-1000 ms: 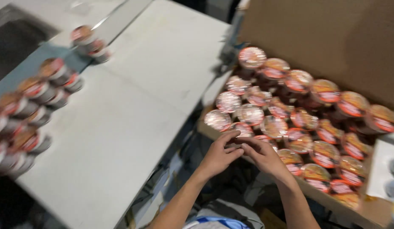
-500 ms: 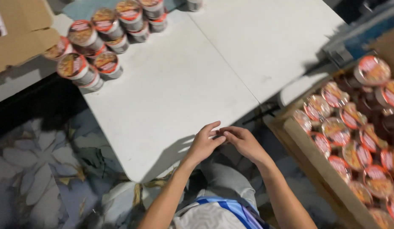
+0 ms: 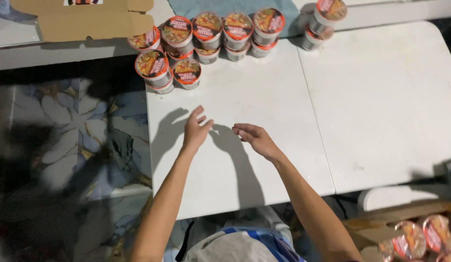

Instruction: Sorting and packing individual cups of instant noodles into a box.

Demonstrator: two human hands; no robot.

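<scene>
Both my hands hover over the white folding table (image 3: pixel 381 106), empty. My left hand (image 3: pixel 195 130) has its fingers spread, palm down, near the table's left part. My right hand (image 3: pixel 254 138) is beside it, fingers loosely curved and apart, holding nothing. Beyond them, at the table's far edge, stand several stacked instant noodle cups (image 3: pixel 206 34) with red-rimmed lids, the nearest pair (image 3: pixel 168 70) about a hand's length past my left hand. Two more stacked cups (image 3: pixel 323 19) stand further right.
A cardboard box (image 3: pixel 410 233) with more noodle cups sits at the lower right, below the table edge. A flattened cardboard piece (image 3: pixel 89 19) lies at the top left. The patterned floor (image 3: pixel 65 145) shows left of the table.
The view has swung from the box of cups to the table. My hands have moved away from the box and out over the white tabletop, still empty.
</scene>
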